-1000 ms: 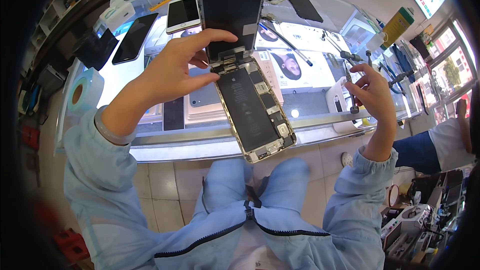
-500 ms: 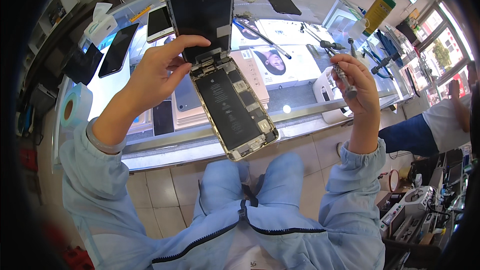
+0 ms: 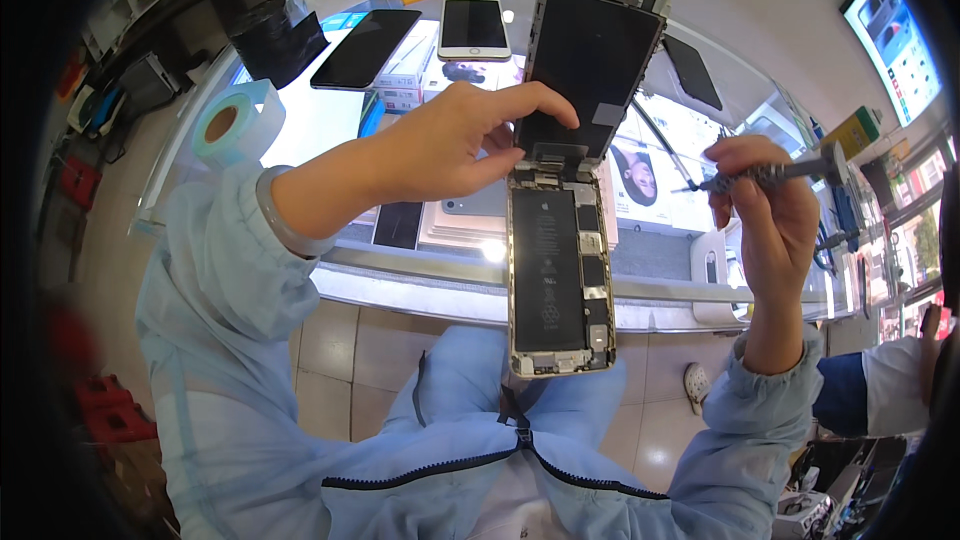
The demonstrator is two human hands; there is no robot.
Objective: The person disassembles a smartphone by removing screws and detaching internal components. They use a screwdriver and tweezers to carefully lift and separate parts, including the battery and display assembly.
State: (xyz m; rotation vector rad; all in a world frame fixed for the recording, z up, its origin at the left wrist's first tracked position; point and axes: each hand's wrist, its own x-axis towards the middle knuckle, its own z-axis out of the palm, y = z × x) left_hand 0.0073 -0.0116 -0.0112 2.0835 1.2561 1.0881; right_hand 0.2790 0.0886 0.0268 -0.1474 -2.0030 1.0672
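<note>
Opened phone: the phone body [image 3: 547, 270], its battery bared, is in the air, its lower end past the middle of the counter's [image 3: 440, 283] near edge; half a second ago it reaches less far past that edge and slants more in view.
Screen panel [image 3: 580, 60]: raised beyond the body, meeting it at the joint, as before.
Left hand [image 3: 450, 145]: grasps the phone at the joint, index finger on the panel, thumb just below, unchanged; the other fingers are partly hidden.
Right hand [image 3: 770, 210]: pinches the screwdriver [image 3: 800, 170], well apart from the phone.
Screwdriver: now sideways, tip toward the phone, cap to the right; earlier the cap faces the person.
Tape roll [image 3: 240, 123]: by the left edge, unmoved.
White phone [image 3: 475, 25]: toward the far edge, unmoved.
</note>
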